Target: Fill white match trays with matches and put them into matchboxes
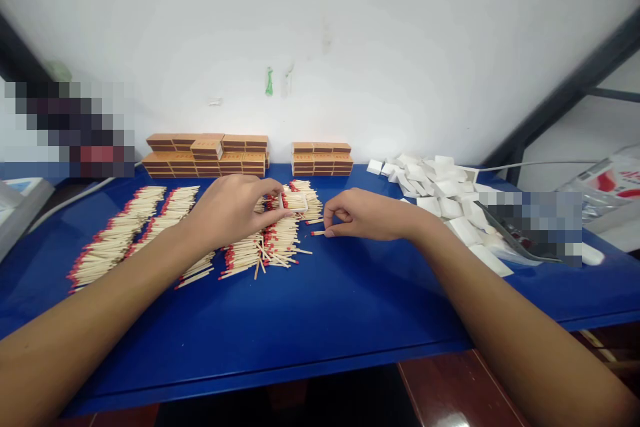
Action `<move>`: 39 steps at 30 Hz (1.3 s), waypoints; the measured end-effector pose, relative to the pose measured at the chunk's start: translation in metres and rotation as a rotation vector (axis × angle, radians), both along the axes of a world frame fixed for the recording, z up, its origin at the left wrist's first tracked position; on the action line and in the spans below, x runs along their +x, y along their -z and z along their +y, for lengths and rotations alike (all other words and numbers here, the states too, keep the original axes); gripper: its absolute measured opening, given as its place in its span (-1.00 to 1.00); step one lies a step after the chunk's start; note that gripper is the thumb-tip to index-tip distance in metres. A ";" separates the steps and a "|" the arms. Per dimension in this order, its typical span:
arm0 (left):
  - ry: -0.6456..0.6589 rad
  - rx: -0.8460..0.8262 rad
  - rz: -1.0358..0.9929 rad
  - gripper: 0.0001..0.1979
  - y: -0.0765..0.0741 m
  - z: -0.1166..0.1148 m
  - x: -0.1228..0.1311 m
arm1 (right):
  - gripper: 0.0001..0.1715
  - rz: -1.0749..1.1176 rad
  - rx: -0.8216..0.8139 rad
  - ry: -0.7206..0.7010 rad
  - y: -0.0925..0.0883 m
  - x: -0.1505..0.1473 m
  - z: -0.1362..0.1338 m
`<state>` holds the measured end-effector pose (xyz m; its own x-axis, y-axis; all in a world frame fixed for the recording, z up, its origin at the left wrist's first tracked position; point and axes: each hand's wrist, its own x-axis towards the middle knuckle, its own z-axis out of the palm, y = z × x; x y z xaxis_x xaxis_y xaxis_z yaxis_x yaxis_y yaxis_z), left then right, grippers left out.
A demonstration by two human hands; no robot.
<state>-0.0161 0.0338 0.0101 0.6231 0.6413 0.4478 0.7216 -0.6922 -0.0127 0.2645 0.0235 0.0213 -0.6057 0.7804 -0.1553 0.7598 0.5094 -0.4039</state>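
Between the thumb and fingers of my left hand (240,208) is a small white matchbox tray (300,209) with red-tipped matches in it. It is held over the right-hand part of the loose matches (283,233), which lie on the blue table. To the right, my right hand (357,213) pinches a single match (318,233) by its plain end, its red head pointing left, close to the table surface. The fingers of that hand are curled, and a small gap separates it from the tray.
Rows of matches (115,240) cover the left of the blue table (300,333). Stacked matchboxes (205,160) and a smaller stack (323,159) stand against the wall. White empty trays (440,187) are heaped at right, beside a dark, partly blurred object (525,230).
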 end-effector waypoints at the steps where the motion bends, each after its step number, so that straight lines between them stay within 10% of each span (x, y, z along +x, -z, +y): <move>1: 0.001 0.000 0.001 -0.50 0.000 0.000 0.000 | -0.80 -0.007 -0.001 -0.002 -0.001 -0.001 -0.001; 39: 0.094 -0.085 -0.126 -0.59 -0.004 -0.008 0.008 | -0.74 0.353 0.370 0.128 0.000 -0.014 -0.005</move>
<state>-0.0084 0.0256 0.0141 0.6243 0.6221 0.4725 0.6460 -0.7512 0.1354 0.2500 0.0189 0.0215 -0.4675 0.8154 0.3414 0.6753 0.5787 -0.4572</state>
